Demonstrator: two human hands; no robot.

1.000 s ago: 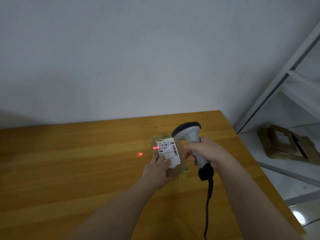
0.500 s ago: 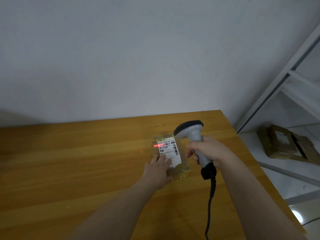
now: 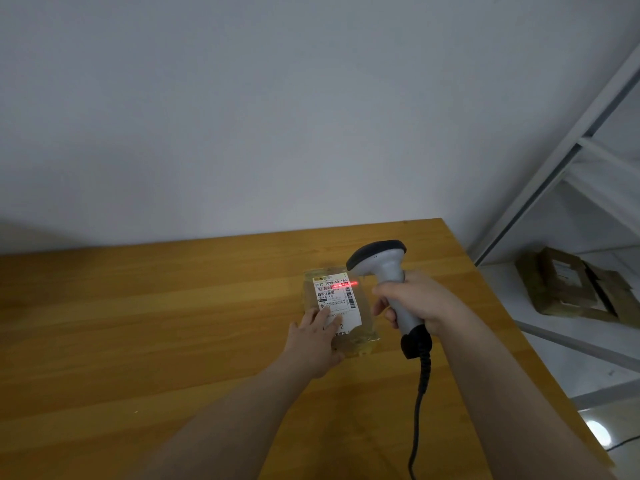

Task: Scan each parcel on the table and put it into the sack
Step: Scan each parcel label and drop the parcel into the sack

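A small clear-wrapped yellowish parcel (image 3: 362, 336) with a white shipping label (image 3: 334, 299) lies flat on the wooden table (image 3: 156, 323), right of centre. My left hand (image 3: 317, 339) rests on its near left part with straight fingers pressing the label. My right hand (image 3: 420, 301) grips the handle of a grey and black barcode scanner (image 3: 379, 259) just right of the parcel. The scanner's head points down at the label, and a red laser line falls across the barcode near the label's top. No sack is in view.
The scanner's black cable (image 3: 420, 400) hangs down toward the near edge. The table's right edge runs diagonally past my right arm. Beyond it stands a white metal shelf frame (image 3: 568, 161) holding several brown parcels (image 3: 568, 285) on a low shelf. A grey wall backs the table.
The red laser has shifted rightward, from the table left of the parcel onto the label's barcode. My right hand and scanner moved slightly right. The left hand stayed on the parcel.
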